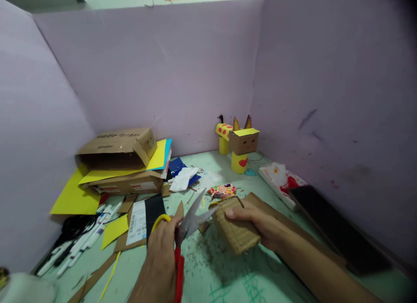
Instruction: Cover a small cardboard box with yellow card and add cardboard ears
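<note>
My left hand (pixel 159 257) is closed on a pair of scissors (pixel 187 227) with red and yellow handles. The blades are spread apart and point toward a small brown cardboard box (pixel 237 233). One blade tip comes up to the box's near left edge; whether it touches I cannot tell. My right hand (pixel 265 225) grips that box from the right, thumb on its top face. A pointed brown cardboard piece (pixel 180 209) shows at my left fingertips; I cannot tell whether they hold it.
At the back stands a cardboard animal figure (pixel 244 142) with yellow legs. Larger cardboard boxes (pixel 130 181) with yellow sheets are stacked at left, markers (pixel 87 235) before them. A long dark object (pixel 335 229) lies at right. Paper scraps and crumbs litter the table.
</note>
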